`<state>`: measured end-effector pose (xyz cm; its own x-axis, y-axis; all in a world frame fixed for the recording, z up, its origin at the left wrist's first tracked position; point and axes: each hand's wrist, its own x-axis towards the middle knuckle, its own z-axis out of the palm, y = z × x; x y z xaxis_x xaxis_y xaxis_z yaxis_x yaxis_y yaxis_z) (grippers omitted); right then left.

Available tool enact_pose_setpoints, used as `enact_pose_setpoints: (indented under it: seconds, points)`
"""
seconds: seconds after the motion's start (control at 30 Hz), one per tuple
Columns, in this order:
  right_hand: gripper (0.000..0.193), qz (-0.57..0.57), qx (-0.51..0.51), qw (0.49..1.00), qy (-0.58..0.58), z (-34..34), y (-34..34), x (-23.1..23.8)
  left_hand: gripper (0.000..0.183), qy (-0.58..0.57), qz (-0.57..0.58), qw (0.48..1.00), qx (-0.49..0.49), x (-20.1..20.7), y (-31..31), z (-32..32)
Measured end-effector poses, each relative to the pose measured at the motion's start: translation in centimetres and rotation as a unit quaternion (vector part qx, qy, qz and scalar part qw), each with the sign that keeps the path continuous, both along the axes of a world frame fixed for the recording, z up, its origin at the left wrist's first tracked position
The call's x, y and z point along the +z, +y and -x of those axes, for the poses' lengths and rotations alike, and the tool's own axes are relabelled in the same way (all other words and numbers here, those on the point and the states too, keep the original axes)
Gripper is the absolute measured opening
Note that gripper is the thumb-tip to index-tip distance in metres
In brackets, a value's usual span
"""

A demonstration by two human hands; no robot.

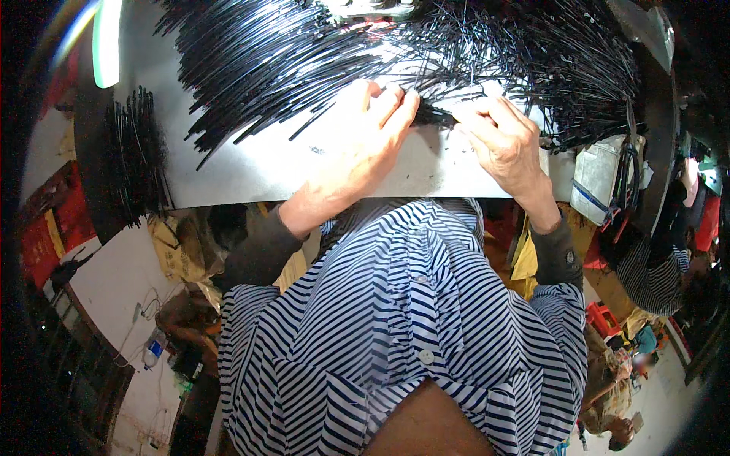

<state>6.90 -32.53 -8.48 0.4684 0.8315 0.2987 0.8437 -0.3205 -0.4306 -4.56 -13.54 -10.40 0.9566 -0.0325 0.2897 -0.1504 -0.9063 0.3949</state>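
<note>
Both my hands work over a pale metal tabletop, at the near edge of a mass of thin black strands. My left hand is closed, its fingers bent together beside the strand ends; what they hold is hidden by glare and the fingers. To its right, my right hand is closed in a pinch at a thin black strand, whose far end is lost among the others. On the left the strands lie roughly parallel; the pile on the right is tangled, with small knobby ends.
A separate bundle of black strands hangs over the left edge. A bright lamp tube stands at the upper left. A grey, strapped container sits by the right edge. Another person in striped clothing is at the far right.
</note>
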Motion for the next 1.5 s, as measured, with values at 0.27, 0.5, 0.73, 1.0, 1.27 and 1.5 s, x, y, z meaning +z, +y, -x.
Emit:
enact_pose_setpoints:
  seconds: [0.27, 0.5, 0.73, 1.0, 1.27, 1.5]
  points:
    - [0.023, -0.027, -0.013, 0.997, -0.07, -1.5, 2.1, -1.0, 0.043, -0.048, 0.013, 0.998, 0.041, 0.6, 0.6, -0.5]
    - [0.023, -0.038, -0.019, 0.998, -0.036, -1.3, 2.2, -0.5, 0.032, -0.13, 0.049, 0.984, 0.112, 0.9, 1.9, 3.0]
    - [0.027, -0.013, -0.053, 0.998, 0.043, -0.2, 2.2, 0.8, 0.028, -0.123, 0.063, 0.975, 0.176, 0.4, 2.3, 5.1]
    - [0.03, -0.028, -0.006, 0.999, -0.032, 0.2, 4.1, 0.3, 0.027, -0.115, 0.03, 0.976, 0.183, 0.3, 3.5, 3.7]
    - [0.023, 0.008, 0.002, 1.0, 0.007, -0.2, 4.1, 0.6, 0.026, -0.131, -0.031, 0.972, 0.194, -0.8, 5.6, 3.6]
    - [0.021, 0.006, -0.001, 1.0, 0.006, -0.2, 4.4, 0.6, 0.026, -0.139, -0.01, 0.973, 0.185, -0.6, 4.2, 2.5]
